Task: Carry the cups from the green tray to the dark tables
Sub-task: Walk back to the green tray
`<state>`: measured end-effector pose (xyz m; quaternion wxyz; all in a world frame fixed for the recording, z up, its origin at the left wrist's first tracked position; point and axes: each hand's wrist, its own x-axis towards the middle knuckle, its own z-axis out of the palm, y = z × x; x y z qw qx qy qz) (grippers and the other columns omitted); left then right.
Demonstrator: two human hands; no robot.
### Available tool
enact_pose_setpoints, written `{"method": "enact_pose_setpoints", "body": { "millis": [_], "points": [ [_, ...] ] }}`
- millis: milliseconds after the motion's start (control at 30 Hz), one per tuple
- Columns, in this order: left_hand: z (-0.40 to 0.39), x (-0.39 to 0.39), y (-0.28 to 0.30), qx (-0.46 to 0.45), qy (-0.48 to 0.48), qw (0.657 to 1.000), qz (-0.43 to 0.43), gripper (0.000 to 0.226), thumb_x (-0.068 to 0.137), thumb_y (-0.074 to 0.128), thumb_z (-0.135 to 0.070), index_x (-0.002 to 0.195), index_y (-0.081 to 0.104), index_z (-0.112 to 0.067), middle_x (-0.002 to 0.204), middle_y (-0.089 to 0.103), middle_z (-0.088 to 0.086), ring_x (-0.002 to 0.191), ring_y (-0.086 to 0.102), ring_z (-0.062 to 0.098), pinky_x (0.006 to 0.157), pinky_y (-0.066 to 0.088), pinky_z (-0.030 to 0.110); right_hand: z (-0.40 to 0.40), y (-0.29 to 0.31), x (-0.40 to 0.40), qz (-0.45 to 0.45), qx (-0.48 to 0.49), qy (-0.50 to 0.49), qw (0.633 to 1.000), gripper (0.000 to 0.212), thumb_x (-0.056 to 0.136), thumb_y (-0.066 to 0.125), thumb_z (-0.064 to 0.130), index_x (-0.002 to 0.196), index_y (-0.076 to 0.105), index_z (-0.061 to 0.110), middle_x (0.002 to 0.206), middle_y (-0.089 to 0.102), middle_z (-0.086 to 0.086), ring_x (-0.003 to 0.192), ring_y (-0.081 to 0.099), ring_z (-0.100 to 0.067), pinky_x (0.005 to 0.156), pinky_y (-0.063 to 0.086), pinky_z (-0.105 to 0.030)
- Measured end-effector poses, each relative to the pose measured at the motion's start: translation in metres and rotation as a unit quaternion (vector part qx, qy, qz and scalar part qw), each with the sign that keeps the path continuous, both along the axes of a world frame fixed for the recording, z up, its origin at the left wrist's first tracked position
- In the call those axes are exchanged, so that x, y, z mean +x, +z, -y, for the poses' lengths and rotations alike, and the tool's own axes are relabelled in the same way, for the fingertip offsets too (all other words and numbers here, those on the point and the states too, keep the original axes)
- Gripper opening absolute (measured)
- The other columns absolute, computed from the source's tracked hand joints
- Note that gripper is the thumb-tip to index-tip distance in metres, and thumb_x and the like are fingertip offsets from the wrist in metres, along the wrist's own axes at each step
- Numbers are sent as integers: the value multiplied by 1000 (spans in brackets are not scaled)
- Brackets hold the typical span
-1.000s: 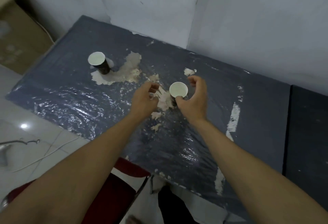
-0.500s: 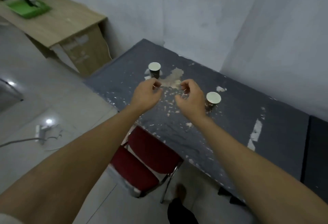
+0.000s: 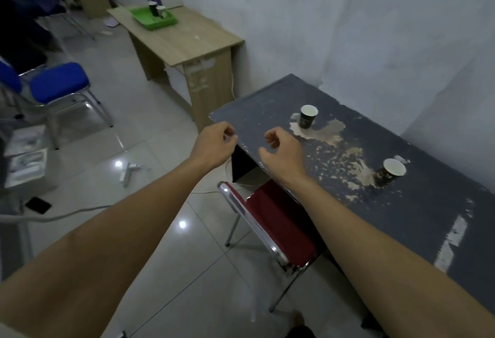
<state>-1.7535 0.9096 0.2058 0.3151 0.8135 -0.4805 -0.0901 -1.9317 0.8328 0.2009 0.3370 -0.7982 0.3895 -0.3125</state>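
Note:
Two dark paper cups with white insides stand upright on the dark table (image 3: 401, 217): one cup (image 3: 308, 116) near its far left end, another cup (image 3: 389, 172) further right. My left hand (image 3: 215, 147) hovers off the table's left corner, fingers loosely curled, holding nothing. My right hand (image 3: 284, 154) hangs over the table's near-left corner, also loosely curled and empty. Far off, the green tray (image 3: 154, 20) lies on a wooden desk (image 3: 187, 40) with two cups (image 3: 156, 9) standing in it.
A red chair (image 3: 278, 219) with chrome legs is tucked under the dark table's front edge. A blue chair (image 3: 59, 85) stands at the left. Cables and a white power strip (image 3: 128, 172) lie on the tiled floor between me and the desk.
My right hand let go of the right cup and both hands drew back left, off the table. The view swung left, bringing the wooden desk and green tray into sight.

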Motion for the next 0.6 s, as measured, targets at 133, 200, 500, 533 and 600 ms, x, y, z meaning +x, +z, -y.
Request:
{"method": "enact_pose_setpoints", "body": {
  "millis": [133, 200, 500, 533, 600],
  "points": [
    [-41, 40, -2, 18, 47, 999, -7, 23, 95, 62, -35, 111, 69, -20, 110, 71, -3, 99, 66, 16, 87, 55, 34, -25, 4, 44, -27, 14, 55, 998, 22, 81, 73, 19, 100, 64, 14, 99, 65, 0, 87, 58, -15, 71, 42, -22],
    [-59, 60, -1, 23, 67, 997, -4, 24, 96, 61, -36, 113, 69, -20, 112, 71, -2, 101, 66, 17, 89, 56, 35, -33, 4, 68, -42, 25, 80, 996, 25, 82, 73, 21, 103, 64, 13, 100, 66, 0, 89, 59, -16, 74, 42, -23],
    [-107, 155, -12, 48, 140, 989, -13, 26, 99, 58, -33, 118, 67, -16, 117, 69, 0, 105, 64, 17, 91, 54, 36, -44, -9, 192, -104, 69, 176, 976, 32, 85, 74, 30, 112, 62, 17, 107, 64, 1, 94, 59, -16, 78, 43, -26],
    [-108, 169, -16, 53, 142, 988, -13, 27, 99, 58, -33, 118, 66, -16, 118, 69, 0, 105, 64, 17, 91, 54, 36, -41, -13, 208, -116, 70, 186, 973, 33, 84, 74, 31, 112, 62, 18, 108, 64, 1, 96, 60, -16, 79, 44, -26],
    [-105, 197, -22, 60, 143, 988, -13, 27, 99, 58, -34, 118, 66, -16, 118, 69, 0, 106, 64, 17, 92, 55, 37, -31, -20, 240, -136, 74, 197, 968, 36, 84, 74, 34, 114, 63, 19, 111, 65, 0, 98, 61, -16, 80, 44, -27]
  ]
}}
